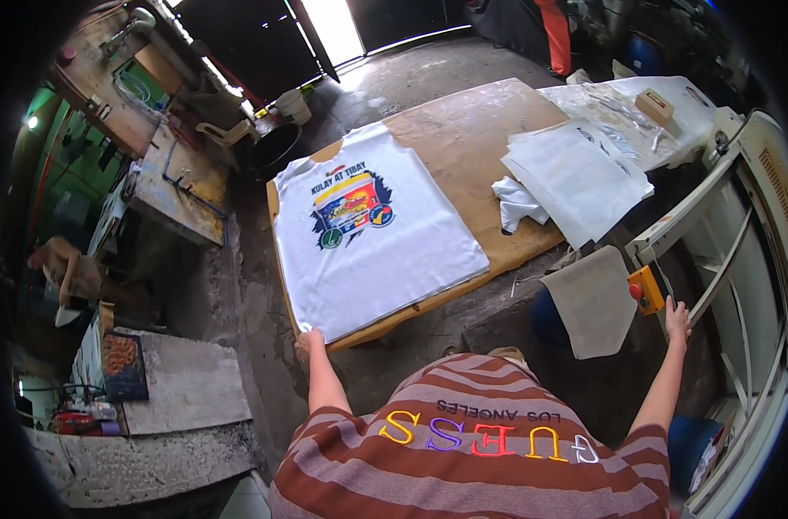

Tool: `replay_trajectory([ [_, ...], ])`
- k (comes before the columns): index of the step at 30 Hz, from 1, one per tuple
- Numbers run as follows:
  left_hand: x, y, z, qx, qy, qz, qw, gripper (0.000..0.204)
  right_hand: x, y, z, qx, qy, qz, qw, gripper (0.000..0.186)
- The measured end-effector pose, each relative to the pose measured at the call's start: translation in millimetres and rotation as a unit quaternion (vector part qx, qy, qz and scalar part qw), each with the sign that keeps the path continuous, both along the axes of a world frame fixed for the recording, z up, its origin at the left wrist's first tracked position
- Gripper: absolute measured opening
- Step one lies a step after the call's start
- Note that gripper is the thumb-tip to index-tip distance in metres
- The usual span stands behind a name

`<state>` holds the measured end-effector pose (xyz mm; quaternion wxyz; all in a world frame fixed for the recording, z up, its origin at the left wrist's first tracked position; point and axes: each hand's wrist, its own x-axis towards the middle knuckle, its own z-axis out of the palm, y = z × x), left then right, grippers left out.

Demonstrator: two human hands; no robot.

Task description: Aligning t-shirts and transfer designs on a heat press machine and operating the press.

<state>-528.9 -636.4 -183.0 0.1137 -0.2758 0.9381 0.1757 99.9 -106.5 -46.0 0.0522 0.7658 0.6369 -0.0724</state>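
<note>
White cloth T-shirt with a multicoloured bucket print on its front [377,277] — lies flat on the brown board-topped surface [472,121], at its left end, neck toward the far edge, hem toward the person. Left hand [307,342] at the shirt's near-left corner, fingers bent and close together; can't tell if they pinch the fabric or just rest there. Right hand [678,323] well apart, out to the right, beside the yellow-orange control box with a red round button [645,291] and the pale metal machine frame [710,277]; fingers partly bent, slightly spread — can't tell whether they grip the frame.

Right of the shirt on the surface: crumpled white cloth [519,204], and overlapping large white sheets [580,182] overhanging the near edge. Small brown cardboard box [654,106] further right, near clear plastic sheeting [615,121]. Beige cloth panel [591,303] hangs below the sheets, in front of a dark blue rounded container [545,318]. Another person [70,268] at far left.
</note>
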Motion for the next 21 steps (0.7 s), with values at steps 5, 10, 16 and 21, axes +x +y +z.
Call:
replay_trajectory([
  [5, 1, -12, -5, 0.079, 0.095, -0.055, 0.991, 0.040, 0, 0, -2, 0.001, 0.013, -0.016, 1.000, 0.070],
  [10, 0, -19, -3, 0.167, 0.126, -0.041, 0.977, 0.040, 10, 4, -7, -0.003, 0.046, -0.018, 0.999, 0.071],
  [16, 7, -16, -25, 0.148, 0.120, 0.099, 0.977, 0.039, 18, 10, -14, -0.005, 0.073, -0.007, 0.997, 0.068],
  [21, 3, -22, -27, 0.239, 0.216, 0.107, 0.941, 0.036, 14, 11, -12, 0.011, 0.071, 0.014, 0.997, 0.066],
])
